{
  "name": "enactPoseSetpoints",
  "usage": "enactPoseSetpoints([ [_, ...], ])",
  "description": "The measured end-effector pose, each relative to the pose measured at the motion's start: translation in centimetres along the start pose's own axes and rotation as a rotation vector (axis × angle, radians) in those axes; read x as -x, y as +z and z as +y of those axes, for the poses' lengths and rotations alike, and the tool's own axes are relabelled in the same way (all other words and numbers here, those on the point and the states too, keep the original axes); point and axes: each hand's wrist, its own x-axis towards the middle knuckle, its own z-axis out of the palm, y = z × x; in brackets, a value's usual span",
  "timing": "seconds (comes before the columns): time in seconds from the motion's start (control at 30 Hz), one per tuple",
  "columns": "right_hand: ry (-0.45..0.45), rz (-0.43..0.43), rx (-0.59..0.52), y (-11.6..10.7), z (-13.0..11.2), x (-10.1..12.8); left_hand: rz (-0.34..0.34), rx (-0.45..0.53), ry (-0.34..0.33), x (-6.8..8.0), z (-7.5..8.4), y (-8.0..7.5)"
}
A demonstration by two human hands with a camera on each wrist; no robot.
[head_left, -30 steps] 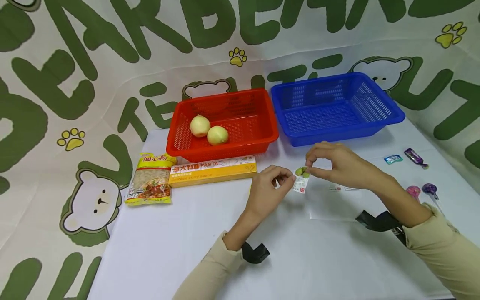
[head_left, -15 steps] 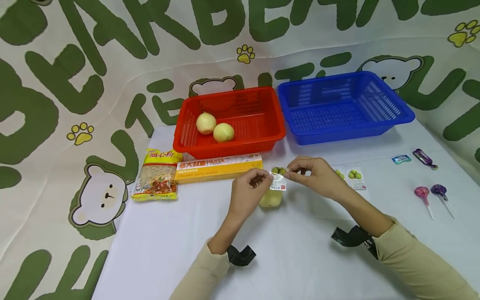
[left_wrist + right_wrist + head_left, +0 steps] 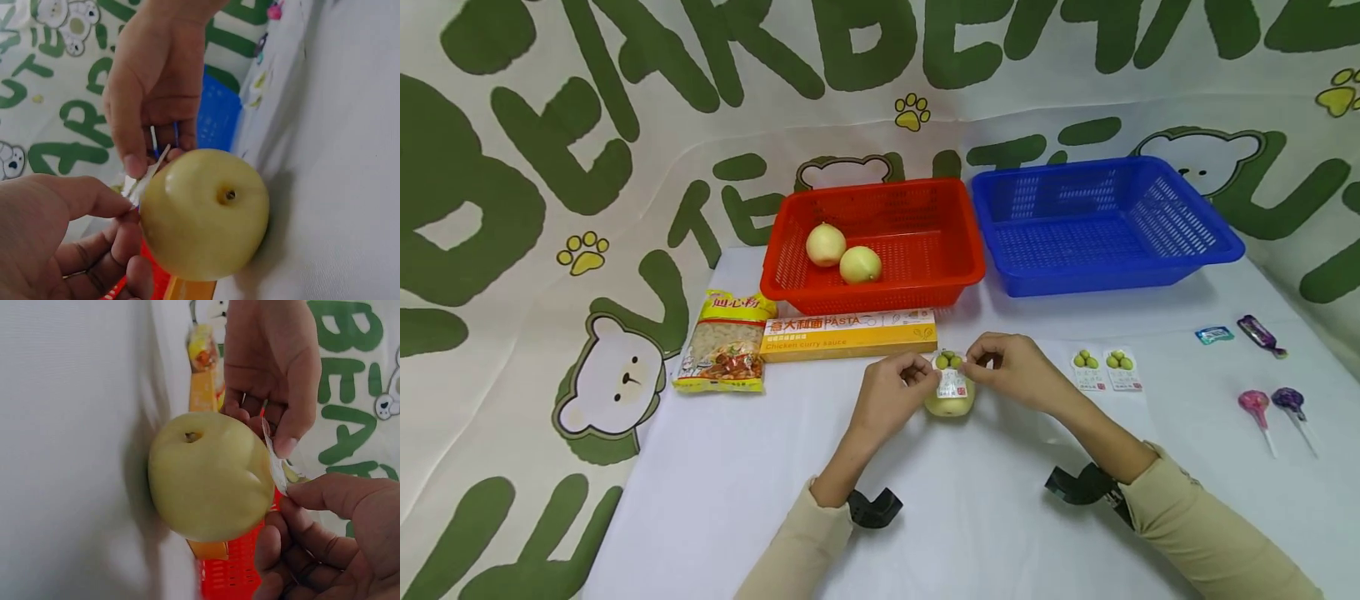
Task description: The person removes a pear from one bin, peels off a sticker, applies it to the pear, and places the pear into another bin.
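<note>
**Both hands pinch one sticker against a pear**

We work at a white table (image 3: 925,533) backed by a cream cloth (image 3: 587,125) printed with green letters, bears and yellow paws; the cloth hangs behind and drapes down the sides.

We count two baskets at the back, touching side by side: a red basket (image 3: 958,267) and a blue basket (image 3: 1225,246). The red one holds two pale fruits (image 3: 842,254). A third, the pear (image 3: 950,404), stands on the table near the middle, in front of the red basket, stem end up.

Our left hand (image 3: 887,400) and our right hand (image 3: 1018,375) meet over the pear. Each pinches one edge of a sticker (image 3: 951,375) between thumb and forefinger, fingers clamped on it; the other fingers curl loosely. The wrist views show the sticker (image 3: 145,178) standing just at the pear's (image 3: 203,215) flank, touching or nearly so; we cannot tell whether it adheres.

Two more stickers (image 3: 1105,371) of the same kind lie right of our hands. Left of them lie one pasta box (image 3: 848,333) and one noodle bag (image 3: 724,342), touching. At the far right we count two lollipops (image 3: 1273,408) and two wrapped sweets (image 3: 1236,333).
</note>
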Motion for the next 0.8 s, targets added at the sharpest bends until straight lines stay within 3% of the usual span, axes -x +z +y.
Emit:
enactPoseSetpoints([
  [0.27, 0.002, -0.015, 0.013, 0.2, 0.6, 0.2, -0.074, -0.067, -0.038, -0.4, -0.6, -0.2],
  [0.53, 0.125, -0.172, -0.224, 1.2, 1.9, 0.9, -0.195, -0.009, -0.112, -0.4, -1.3, 0.0],
  [0.63, 0.147, -0.175, -0.249, 1.5, 2.2, 1.0, -0.198, 0.039, -0.149, -0.4, -1.4, 0.3],
  [0.8, 0.140, -0.134, -0.247, 1.8, 2.4, 1.1, -0.172, 0.057, -0.148, -0.6, -1.7, 0.8],
])
